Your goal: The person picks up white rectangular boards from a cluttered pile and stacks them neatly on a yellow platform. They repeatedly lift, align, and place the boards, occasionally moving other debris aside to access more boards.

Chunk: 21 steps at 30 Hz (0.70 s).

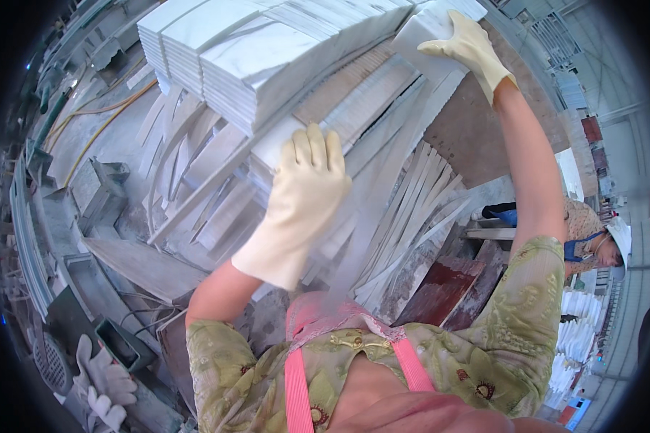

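My left hand (307, 195), in a cream rubber glove, is in front of the pale slab (269, 148) below a marble stack. Its fingers are stretched out and close together; whether they touch the slab I cannot tell. My right hand (473, 50), gloved alike, reaches to the far right. Thumb and forefinger are spread against a white marble piece (426, 36) at the stack's right end; the other fingers are partly hidden. Thin white marble tiles with grey veins form the big stack (245, 50) at the top, resting on brownish and grey strips (354, 90).
Long thin stone offcuts (404, 209) lean and lie below the stack. A yellow hose (97, 133) runs at the left. White gloves (105, 382) lie at lower left. A dark red block (440, 289) sits near my right arm. Another person (592, 234) in a white hat is at right.
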Available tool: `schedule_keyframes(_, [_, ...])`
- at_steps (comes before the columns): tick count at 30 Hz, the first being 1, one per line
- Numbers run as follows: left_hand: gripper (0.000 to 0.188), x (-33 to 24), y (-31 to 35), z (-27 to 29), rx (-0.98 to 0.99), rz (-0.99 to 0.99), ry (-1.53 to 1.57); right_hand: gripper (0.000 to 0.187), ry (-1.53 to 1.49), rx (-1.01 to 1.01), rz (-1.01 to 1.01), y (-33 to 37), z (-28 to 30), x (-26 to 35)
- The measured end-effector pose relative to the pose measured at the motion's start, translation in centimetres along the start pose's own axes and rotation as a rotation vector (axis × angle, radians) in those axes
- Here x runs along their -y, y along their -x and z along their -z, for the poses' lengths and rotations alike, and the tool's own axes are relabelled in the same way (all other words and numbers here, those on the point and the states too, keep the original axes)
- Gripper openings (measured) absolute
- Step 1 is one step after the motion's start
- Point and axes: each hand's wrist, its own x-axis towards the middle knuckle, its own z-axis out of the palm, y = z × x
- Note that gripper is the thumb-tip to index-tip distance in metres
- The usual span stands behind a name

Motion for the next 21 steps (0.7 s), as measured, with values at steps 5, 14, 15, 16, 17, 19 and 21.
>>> schedule_keyframes(5, [0.047, 0.0, -0.1, -0.7, -0.061, 0.021, 0.056, 0.090, 0.055, 0.048, 0.023, -4.2, -3.0, -0.5])
schedule_keyframes(14, [0.046, 0.3, 0.4, -0.5, -0.055, 0.003, 0.098, 0.080, -0.338, 0.179, 0.001, -4.3, -3.3, -0.8])
schedule_keyframes(15, [0.047, 0.4, 0.4, -0.4, -0.058, 0.002, 0.102, 0.078, -0.360, 0.222, 0.001, -4.2, -3.4, -0.7])
schedule_keyframes(16, [0.049, 0.5, 0.4, -0.3, -0.057, -0.010, 0.097, 0.077, -0.380, 0.249, -0.056, -4.4, -3.4, -0.7])
schedule_keyframes(17, [0.053, 0.5, 0.4, -0.2, -0.045, -0.011, 0.134, 0.076, -0.230, 0.243, -0.015, -4.5, -3.4, -0.8])
schedule_keyframes(19, [0.061, 0.6, 0.5, 0.1, -0.038, -0.003, 0.191, 0.073, 0.079, 0.161, 0.008, -4.8, -3.5, -1.1])
schedule_keyframes(21, [0.067, 0.6, 0.6, 0.2, -0.003, 0.011, 0.197, 0.076, 0.004, 0.133, 0.085, -4.9, -3.7, -1.7])
